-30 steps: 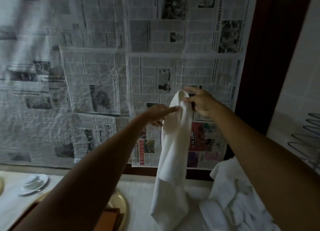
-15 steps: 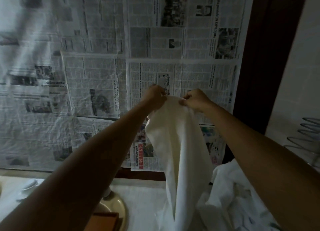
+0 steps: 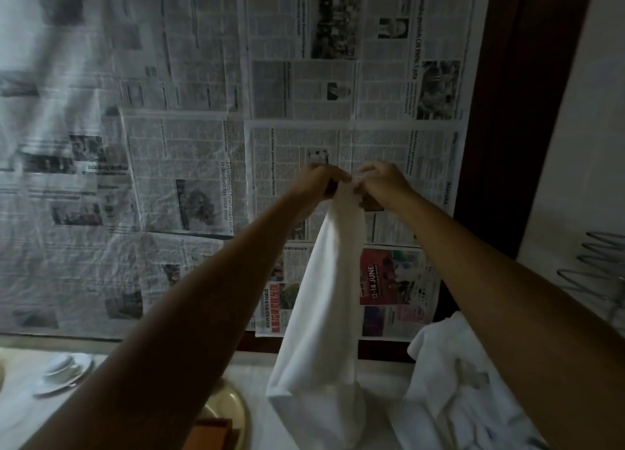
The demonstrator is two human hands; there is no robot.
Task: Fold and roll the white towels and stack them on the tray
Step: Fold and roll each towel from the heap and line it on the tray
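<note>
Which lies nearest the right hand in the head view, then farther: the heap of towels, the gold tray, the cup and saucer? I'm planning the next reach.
From the right hand:
1. Heap of towels, lower right.
2. Gold tray, lower left of centre.
3. Cup and saucer, far left.

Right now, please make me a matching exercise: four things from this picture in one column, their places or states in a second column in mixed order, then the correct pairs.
Things:
1. towel
2. towel pile
3. cup and saucer
4. tray

Places or states:
A. lower left, on the counter
B. hangs from both hands
C. gold, below the left arm
D. crumpled, lower right

Pairs: 1-B, 2-D, 3-A, 4-C

The left hand and right hand pinch its top edge.
</note>
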